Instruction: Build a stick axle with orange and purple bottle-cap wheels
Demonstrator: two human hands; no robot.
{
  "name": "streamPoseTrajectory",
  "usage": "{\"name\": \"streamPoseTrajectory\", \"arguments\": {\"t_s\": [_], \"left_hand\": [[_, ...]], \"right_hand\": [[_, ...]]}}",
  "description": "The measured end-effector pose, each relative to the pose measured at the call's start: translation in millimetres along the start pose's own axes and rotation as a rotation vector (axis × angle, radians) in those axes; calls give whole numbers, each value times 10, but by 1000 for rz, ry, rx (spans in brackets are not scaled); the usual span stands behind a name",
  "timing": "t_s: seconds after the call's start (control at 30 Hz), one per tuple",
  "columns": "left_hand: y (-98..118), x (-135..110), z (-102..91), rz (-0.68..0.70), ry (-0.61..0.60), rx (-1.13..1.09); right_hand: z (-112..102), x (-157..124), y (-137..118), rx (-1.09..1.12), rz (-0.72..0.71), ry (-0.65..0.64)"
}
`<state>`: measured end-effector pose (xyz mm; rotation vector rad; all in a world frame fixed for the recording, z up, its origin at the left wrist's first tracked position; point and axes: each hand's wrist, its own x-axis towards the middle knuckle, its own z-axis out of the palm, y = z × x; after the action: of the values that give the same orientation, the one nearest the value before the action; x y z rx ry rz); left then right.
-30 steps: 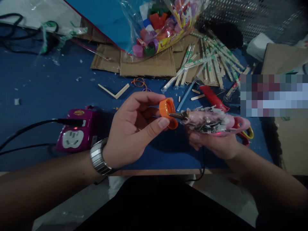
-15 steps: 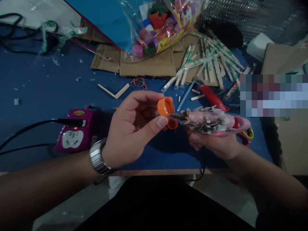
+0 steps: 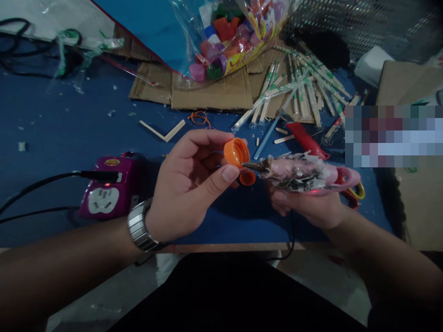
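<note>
Blue bench (image 3: 86, 129) is seen beneath | orange cap (image 3: 233, 152) is pinched by left hand (image 3: 194, 184), at its 2 o'clock | glue gun (image 3: 299, 173) is gripped by right hand (image 3: 308, 206), nozzle (image 3: 253, 167) pointed to 9 o'clock, at cap's rim; contact cannot be told

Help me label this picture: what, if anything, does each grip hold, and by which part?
The left grip pinches the larger orange cap by its outer wall. The right grip holds the pink glue gun from below, the exact place hidden.
</note>
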<state>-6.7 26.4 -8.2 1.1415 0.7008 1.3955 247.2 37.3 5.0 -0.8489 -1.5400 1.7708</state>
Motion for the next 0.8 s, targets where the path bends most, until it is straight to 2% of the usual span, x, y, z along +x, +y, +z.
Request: {"name": "streamPoseTrajectory", "arguments": {"t_s": [0.3,0.43,0.63,0.8], "left_hand": [[-5,-11,-6,7,9,-7],[-42,-7,-31,42,-19,-10],[-114,13,-77,145,-79,-54],[-93,12,-75,116,-71,-40]], "right_hand": [[-10,-1,4,-21,-6,3],[-34,8,13,-47,-25,-40],[-34,-1,5,-76,-23,-36],[-22,-11,11,-46,-17,-12]]}}
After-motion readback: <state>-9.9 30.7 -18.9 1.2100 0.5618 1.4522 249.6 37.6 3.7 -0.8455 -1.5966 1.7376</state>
